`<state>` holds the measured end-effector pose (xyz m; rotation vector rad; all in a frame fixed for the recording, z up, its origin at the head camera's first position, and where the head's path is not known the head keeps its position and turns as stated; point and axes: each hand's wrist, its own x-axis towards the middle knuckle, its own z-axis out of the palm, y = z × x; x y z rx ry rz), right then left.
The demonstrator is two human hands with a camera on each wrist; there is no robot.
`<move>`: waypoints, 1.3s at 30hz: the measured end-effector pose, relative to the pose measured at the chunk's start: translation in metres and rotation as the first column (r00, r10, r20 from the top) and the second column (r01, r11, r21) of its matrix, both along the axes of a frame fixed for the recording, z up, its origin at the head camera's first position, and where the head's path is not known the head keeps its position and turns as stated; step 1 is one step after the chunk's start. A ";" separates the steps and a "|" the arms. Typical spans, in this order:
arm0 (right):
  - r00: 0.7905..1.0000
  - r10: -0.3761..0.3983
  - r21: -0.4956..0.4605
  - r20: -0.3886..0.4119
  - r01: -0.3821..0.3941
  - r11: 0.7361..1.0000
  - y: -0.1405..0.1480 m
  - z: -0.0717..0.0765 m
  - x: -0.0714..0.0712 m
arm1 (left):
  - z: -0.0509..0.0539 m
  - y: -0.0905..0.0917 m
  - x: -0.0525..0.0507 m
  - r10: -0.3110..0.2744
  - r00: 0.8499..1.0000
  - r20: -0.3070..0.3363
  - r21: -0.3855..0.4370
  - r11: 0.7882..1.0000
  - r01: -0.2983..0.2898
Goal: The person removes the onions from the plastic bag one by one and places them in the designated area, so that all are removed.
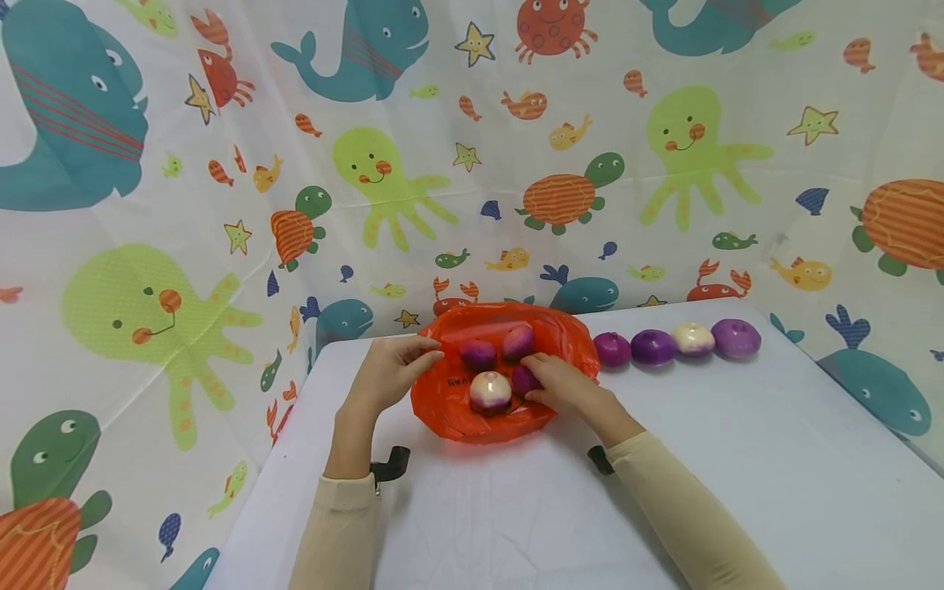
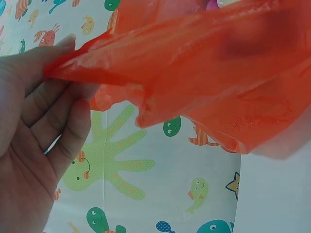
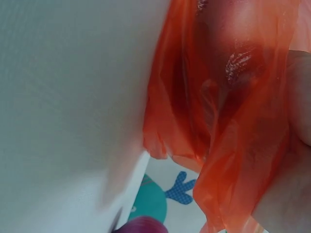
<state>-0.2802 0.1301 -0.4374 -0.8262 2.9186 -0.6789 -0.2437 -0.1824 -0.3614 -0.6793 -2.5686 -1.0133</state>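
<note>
An orange-red plastic bag [image 1: 442, 410] lies spread on the white table with several onions inside, among them a white-and-purple one [image 1: 490, 392] and a purple one [image 1: 478, 354]. My left hand [image 1: 389, 373] pinches the bag's left edge; in the left wrist view that hand [image 2: 48, 107] holds the film [image 2: 184, 68] between thumb and fingers. Inside the bag at the right, my right hand [image 1: 564, 389] has its fingers round a purple onion [image 1: 524, 380]. The right wrist view shows the film [image 3: 238, 170] partly covering my right hand [image 3: 286, 194].
To the right of the bag, a row of several onions stands along the table's back: a magenta one [image 1: 612, 350], a dark purple one [image 1: 653, 348], a white one [image 1: 693, 339] and a large purple one [image 1: 736, 338]. A patterned curtain [image 1: 472, 205] hangs behind the table [image 1: 487, 516].
</note>
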 end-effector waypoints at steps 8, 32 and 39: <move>0.999 0.034 0.013 -0.041 -0.033 0.999 0.000 -0.001 0.000 | 0.001 0.000 0.000 -0.010 1.000 -0.007 0.009 1.000 0.010; 0.994 -0.024 -0.289 -0.103 -0.006 0.957 -0.005 0.011 0.002 | 0.000 -0.001 0.000 -0.006 1.000 0.000 0.016 1.000 0.006; 0.984 -0.029 -0.391 -0.178 -0.044 0.919 -0.005 0.015 0.003 | 0.001 -0.001 0.001 -0.001 1.000 0.002 0.016 1.000 0.001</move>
